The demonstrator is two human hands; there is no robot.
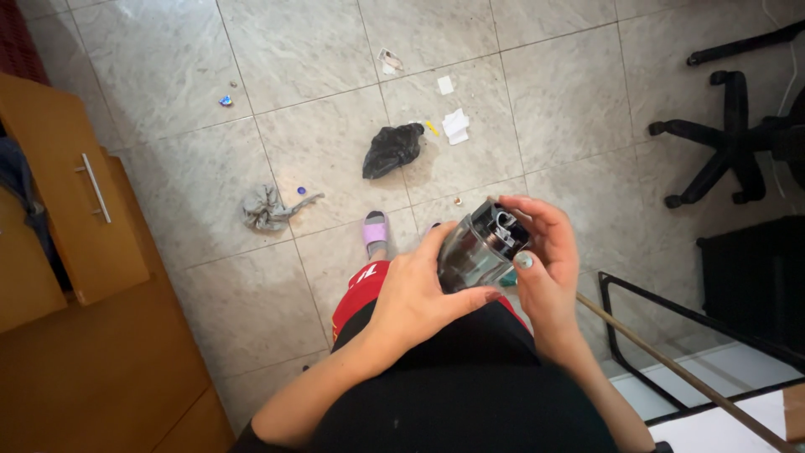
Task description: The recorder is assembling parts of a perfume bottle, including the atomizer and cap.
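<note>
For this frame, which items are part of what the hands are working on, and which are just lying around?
In hand:
- dark grey translucent plastic canister
- left hand and right hand, both gripping it

Lying about:
- crumpled black plastic bag
- grey rag
- white paper scraps
- black office chair base
- wooden stick

My head camera, looking steeply down from standing height, my hands close at lower centre, tiled floor [335,50] far below, single view
</note>
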